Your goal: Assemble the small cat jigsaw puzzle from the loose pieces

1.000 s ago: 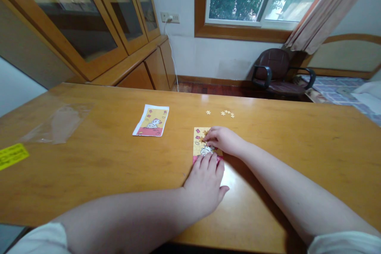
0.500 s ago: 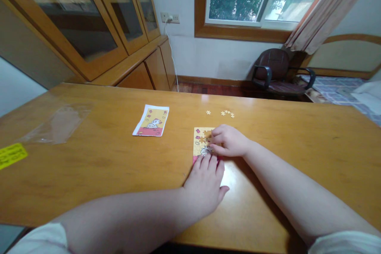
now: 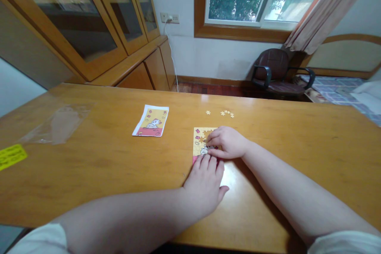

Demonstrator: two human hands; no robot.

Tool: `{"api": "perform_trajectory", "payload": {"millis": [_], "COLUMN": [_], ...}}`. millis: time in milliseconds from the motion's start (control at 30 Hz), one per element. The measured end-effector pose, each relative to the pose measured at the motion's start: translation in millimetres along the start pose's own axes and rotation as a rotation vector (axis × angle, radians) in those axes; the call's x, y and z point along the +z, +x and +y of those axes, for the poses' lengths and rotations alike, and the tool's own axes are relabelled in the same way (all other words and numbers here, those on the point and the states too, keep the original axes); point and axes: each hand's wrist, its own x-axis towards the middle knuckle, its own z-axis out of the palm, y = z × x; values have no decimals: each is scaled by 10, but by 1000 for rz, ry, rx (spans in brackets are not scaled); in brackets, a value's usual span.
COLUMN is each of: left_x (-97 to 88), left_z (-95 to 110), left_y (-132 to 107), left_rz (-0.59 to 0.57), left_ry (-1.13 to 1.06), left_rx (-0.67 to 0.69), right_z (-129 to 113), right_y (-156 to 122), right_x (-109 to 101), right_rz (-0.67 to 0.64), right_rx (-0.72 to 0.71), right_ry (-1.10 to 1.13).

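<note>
A small jigsaw puzzle (image 3: 197, 131), yellow above and pink below with a white cartoon animal, lies on the table partly assembled, with gaps near its upper middle. My left hand (image 3: 205, 180) lies flat over its lower edge, fingers stretched out and thumb apart. Over the puzzle's right side is my right hand (image 3: 226, 142), fingers bent and their tips down on the pieces near the gaps. Whether a piece sits under those fingertips is hidden. Beyond the puzzle lie a single loose puzzle piece (image 3: 208, 112) and a short row of several pieces (image 3: 228, 113).
A printed reference picture (image 3: 153, 121) of the same design lies left of the puzzle on the wooden table (image 3: 113, 166). Farther left are a clear plastic bag (image 3: 64, 123) and a yellow label (image 3: 12, 156). A cabinet (image 3: 89, 63) and an office chair (image 3: 275, 71) stand beyond.
My right hand has shifted slightly down and to the left over the puzzle, uncovering part of its top edge. My left hand stays in place.
</note>
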Motion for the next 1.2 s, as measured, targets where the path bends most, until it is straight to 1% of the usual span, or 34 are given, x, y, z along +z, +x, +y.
{"api": "perform_trajectory", "payload": {"millis": [233, 367, 667, 1200], "left_x": [-6, -13, -2, -33], "left_z": [1, -1, 2, 5], "left_y": [3, 5, 1, 4], "left_rz": [-1, -5, 9, -10], "left_ry": [-10, -17, -27, -5], "left_rx": [2, -1, 1, -3], "right_z": [-7, -15, -28, -17], "right_y": [7, 11, 25, 46], "right_x": [10, 13, 4, 6], "right_rz": [12, -2, -16, -25], "right_rx": [38, 59, 68, 57], "right_ry": [19, 15, 0, 4]}}
